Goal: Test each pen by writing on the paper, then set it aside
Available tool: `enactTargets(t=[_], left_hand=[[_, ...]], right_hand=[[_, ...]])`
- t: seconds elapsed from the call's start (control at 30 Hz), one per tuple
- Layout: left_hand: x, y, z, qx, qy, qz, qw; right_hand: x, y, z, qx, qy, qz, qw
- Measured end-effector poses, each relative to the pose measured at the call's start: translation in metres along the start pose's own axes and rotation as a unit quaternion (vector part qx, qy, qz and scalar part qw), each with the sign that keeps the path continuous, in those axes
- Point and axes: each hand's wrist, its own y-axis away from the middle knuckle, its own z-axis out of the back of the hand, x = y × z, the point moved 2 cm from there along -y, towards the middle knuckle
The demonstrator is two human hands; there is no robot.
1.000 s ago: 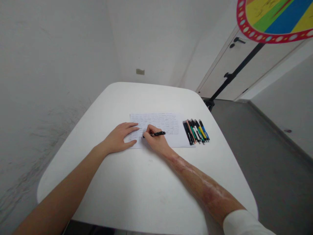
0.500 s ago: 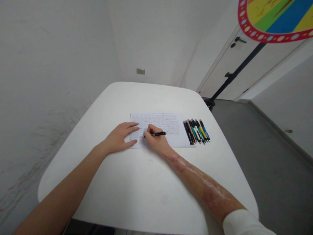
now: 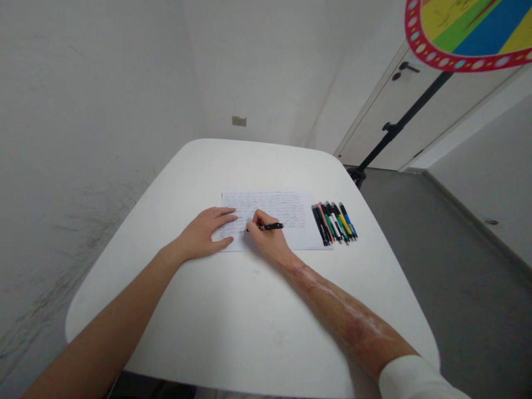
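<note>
A white sheet of paper (image 3: pixel 291 213) covered in rows of handwriting lies on the white table (image 3: pixel 249 316). My left hand (image 3: pixel 203 234) rests flat on the sheet's left edge, fingers stretched out. My right hand (image 3: pixel 266 237) is closed around a black pen (image 3: pixel 269 226), with its tip touching the paper near the middle of the written lines. The pen's barrel points to the right.
Several pens (image 3: pixel 334 223) in black, pink, green, yellow and blue lie side by side just right of the sheet. A black stand (image 3: pixel 399 124) carrying a colourful wheel (image 3: pixel 469 30) rises beyond the table's far right corner. White walls close in on the left.
My right hand with the pen has crept slightly to the right along the line. My left hand has stayed in place.
</note>
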Motion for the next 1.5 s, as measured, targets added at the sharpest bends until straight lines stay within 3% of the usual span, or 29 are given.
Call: enactTargets(t=[0.5,0.7,0.93,1.03,1.37,1.5], left_hand=[[-0.002,-0.001,0.001,0.000,-0.011,0.000,1.000],[-0.005,-0.001,0.004,-0.001,-0.011,0.002,1.000],[-0.003,0.001,0.008,0.006,-0.025,0.005,1.000],[-0.007,0.000,0.007,0.006,-0.026,0.006,1.000],[-0.029,-0.002,0.001,0.028,-0.013,-0.057,0.998],[-0.030,-0.003,0.003,0.020,-0.003,-0.061,0.998]], right_hand=[[-0.001,-0.002,0.004,-0.009,-0.037,-0.006,0.999],[0.005,-0.002,0.016,-0.031,-0.063,-0.058,0.996],[0.002,0.024,0.069,0.111,-0.093,-0.026,0.989],[-0.006,0.038,0.098,0.124,-0.127,-0.006,0.984],[-0.021,0.057,0.174,0.019,-0.011,0.037,0.999],[-0.035,0.051,0.211,-0.076,0.080,0.039,0.993]])
